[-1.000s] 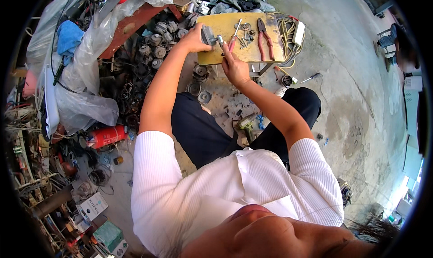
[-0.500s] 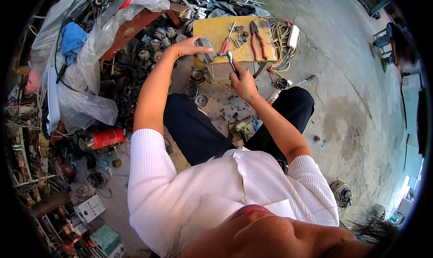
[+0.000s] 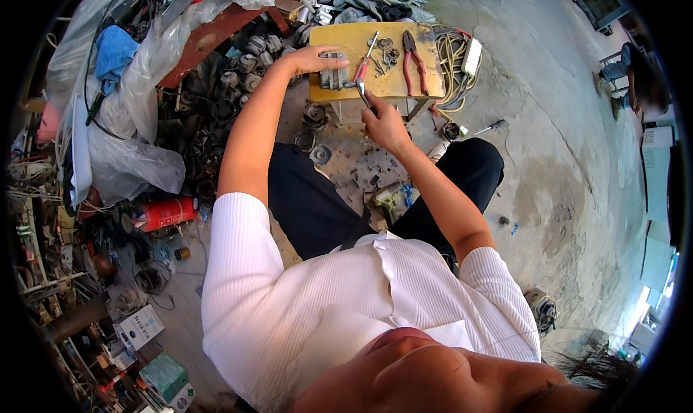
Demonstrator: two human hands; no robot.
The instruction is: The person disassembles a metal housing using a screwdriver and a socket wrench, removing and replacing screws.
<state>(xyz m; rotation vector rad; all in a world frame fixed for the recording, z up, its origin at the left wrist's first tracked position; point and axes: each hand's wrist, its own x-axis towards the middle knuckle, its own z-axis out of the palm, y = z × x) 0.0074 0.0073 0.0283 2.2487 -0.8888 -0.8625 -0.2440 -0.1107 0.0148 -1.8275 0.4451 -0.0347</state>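
Observation:
A grey metal motor housing point(image 3: 333, 75) rests on the yellow stool top point(image 3: 328, 39), near its left edge. My left hand point(image 3: 315, 58) grips it from the far side, fingers over its upper part. In my right hand point(image 3: 388, 126) is a ratchet wrench point(image 3: 362, 92), fingers wrapped round its handle. The wrench's head meets the right side of the housing; the exact fit is too small to tell. Just beyond it lies a red-handled screwdriver point(image 3: 364, 67). Red-handled pliers point(image 3: 413, 63) lie farther right, with small metal rings point(image 3: 385, 45) between the two tools.
Piled motor parts point(image 3: 245, 74) and plastic sheeting point(image 3: 137, 160) crowd the left. A coiled cable point(image 3: 451, 67) with a white power strip point(image 3: 471, 57) lies right of the stool. Between my legs is a green power drill point(image 3: 386, 200). A red cylinder point(image 3: 167, 214) lies at left.
The housing has shifted slightly right and turned more upright on the stool. My left hand moved with it. The wrench's handle has swung a little, and my right hand has dropped slightly toward me.

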